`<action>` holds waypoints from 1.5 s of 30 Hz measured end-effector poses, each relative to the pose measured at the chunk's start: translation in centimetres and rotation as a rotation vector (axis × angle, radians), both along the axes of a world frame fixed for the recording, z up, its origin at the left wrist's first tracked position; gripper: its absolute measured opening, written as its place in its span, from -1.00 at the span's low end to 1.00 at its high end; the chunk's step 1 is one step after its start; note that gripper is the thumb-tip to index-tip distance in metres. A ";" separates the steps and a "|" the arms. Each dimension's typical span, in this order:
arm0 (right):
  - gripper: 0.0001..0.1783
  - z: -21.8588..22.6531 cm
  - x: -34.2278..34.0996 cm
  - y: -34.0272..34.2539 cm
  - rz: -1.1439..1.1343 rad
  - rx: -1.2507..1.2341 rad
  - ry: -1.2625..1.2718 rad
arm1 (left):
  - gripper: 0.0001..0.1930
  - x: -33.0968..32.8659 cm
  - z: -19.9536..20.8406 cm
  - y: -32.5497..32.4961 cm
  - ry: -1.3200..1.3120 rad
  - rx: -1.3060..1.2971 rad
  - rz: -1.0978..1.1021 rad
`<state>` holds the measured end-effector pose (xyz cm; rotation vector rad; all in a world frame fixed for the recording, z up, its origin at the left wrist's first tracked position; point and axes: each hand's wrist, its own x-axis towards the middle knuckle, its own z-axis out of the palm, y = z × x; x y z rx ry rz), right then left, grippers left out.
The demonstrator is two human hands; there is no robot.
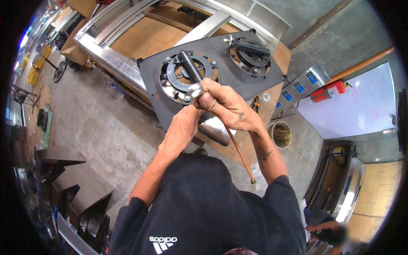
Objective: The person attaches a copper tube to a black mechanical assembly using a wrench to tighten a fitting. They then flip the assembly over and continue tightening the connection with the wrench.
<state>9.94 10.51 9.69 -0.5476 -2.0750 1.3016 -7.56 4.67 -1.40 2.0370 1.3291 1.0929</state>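
Evidently, in the head view, the right hand point(229, 106) has its fingers grasping a silvery fitting point(195, 89) at the near end of a black burner tube point(189, 64), which points toward eleven o'clock over the dark panel point(219, 50) on the desk point(272, 102). At eight o'clock from it sits the left hand point(182, 128), its fingertips hidden, their grip impossible to tell. A copper pipe point(240, 154) slants to five o'clock. Seemingly the step is handling the tube's end; the next move would call for steady alignment.
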 end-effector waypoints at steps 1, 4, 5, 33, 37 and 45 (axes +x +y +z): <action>-0.58 0.3 0.1 0.2 0.019 0.003 -0.023 | -0.87 0.0 -0.1 0.0 -0.003 -0.002 -0.002; -0.59 0.4 -0.3 0.4 0.046 0.036 -0.081 | -0.87 -0.1 -0.9 0.1 -0.009 -0.091 0.012; -0.60 0.3 -0.5 0.3 0.042 0.044 -0.122 | -0.87 -0.1 -1.3 0.3 0.000 -0.090 0.004; -0.76 -7.9 3.9 1.4 -0.308 -0.621 1.071 | -0.85 0.3 0.3 0.3 0.038 -0.115 -0.006; -0.76 -5.9 3.8 1.0 -0.270 -0.462 0.977 | -0.92 0.4 -0.2 0.4 -0.007 -0.055 -0.005; -0.70 -2.6 3.4 -0.3 -0.328 -0.030 0.316 | -0.90 0.1 -0.3 0.4 0.037 -0.030 0.002</action>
